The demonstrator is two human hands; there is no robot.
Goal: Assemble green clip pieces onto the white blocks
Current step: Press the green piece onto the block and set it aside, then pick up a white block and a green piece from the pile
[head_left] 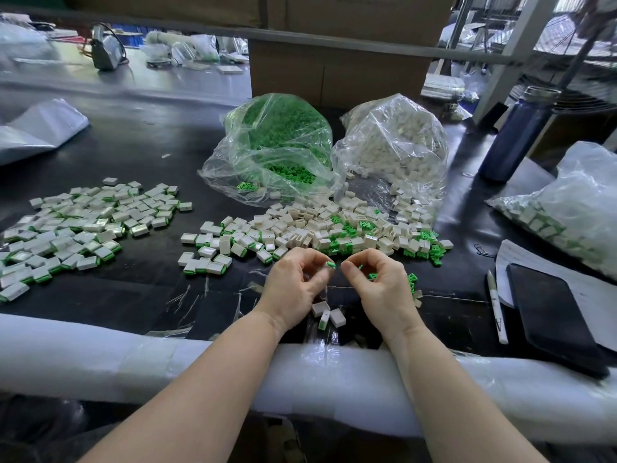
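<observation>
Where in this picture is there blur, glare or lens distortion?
Head view: the far bench top left is blurred; glare on the clear bag of white blocks and the bag of green clips; the white padded table edge bends from the wide lens; both hands look sharp.

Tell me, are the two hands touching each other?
Apart. The head view shows a dark strip of table between the left hand and the right hand, with the left pinching a green clip.

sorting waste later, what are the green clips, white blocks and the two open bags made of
Green clips: likely moulded plastic, uniform matte green. White blocks: likely plastic too, smooth with slightly glossy faces. Bags: thin clear plastic film, crinkled and shiny.
</observation>
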